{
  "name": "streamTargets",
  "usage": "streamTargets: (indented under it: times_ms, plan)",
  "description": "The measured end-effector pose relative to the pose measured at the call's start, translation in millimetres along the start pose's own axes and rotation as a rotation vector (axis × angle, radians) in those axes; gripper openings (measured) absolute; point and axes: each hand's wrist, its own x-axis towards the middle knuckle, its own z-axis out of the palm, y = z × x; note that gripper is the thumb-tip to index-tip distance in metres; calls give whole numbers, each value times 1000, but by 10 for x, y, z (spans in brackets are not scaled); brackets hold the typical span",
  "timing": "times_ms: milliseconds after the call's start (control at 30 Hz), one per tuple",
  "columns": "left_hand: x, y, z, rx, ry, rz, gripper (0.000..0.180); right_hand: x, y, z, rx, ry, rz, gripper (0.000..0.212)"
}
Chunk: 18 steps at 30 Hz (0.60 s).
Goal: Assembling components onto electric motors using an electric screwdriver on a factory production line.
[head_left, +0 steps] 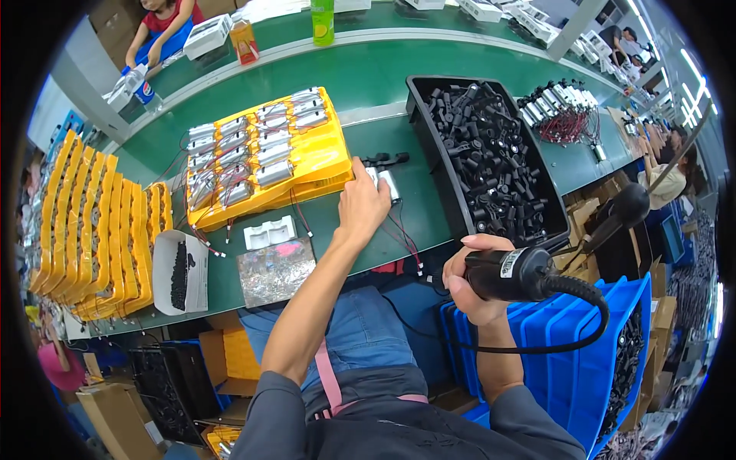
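Observation:
My left hand (pixel 363 202) is at the right edge of a stack of yellow trays (pixel 322 157), its fingers closed around a small silver motor (pixel 390 186), which they partly cover. Thin red and black wires (pixel 406 239) trail from the motor over the green bench. Just beyond lies a small black plastic fitting (pixel 391 159). My right hand (pixel 477 285) grips a black electric screwdriver (pixel 506 274) with a thick black cable (pixel 602 314), held up in front of the bench edge. Rows of silver motors (pixel 274 149) with wires fill much of the top yellow tray.
A black bin (pixel 429 142) of black plastic fittings stands right of the trays. Bundled motors (pixel 558 111) lie beyond it. Nearer left are a white holder (pixel 270 232), a worn metal plate (pixel 276 270), a white box (pixel 165 272) of small black parts and stacked yellow trays (pixel 88 230). Blue crates (pixel 537 314) stand below right.

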Motion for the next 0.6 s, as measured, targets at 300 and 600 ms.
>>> streamTargets:
  times_ms: [300, 600]
  plan:
    - [10, 167, -115, 319, -329, -62, 96, 53, 45, 86, -28, -9, -10, 51]
    - [-35, 292, -226, 388, -361, 123, 91, 86, 84, 132, 0, 54, 74, 52]
